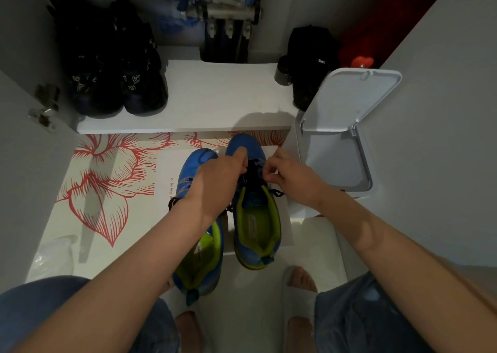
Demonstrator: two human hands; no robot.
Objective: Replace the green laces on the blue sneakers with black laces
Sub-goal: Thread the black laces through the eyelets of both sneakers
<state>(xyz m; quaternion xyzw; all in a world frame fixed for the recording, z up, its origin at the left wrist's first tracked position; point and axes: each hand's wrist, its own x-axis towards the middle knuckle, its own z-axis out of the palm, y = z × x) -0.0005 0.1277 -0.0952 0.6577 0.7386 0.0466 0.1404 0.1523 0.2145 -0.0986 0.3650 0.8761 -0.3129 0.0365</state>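
Two blue sneakers stand side by side on the floor, toes pointing away, partly on a flower-patterned sheet (107, 186) and near an open white bin (349, 102). Over the right-hand sneaker (255, 226), the left hand (220, 176) and right hand (291, 176) each curl their fingers on its black lace (252, 174) at the eyelets. The left-hand sneaker (201, 253) lies under the left forearm.
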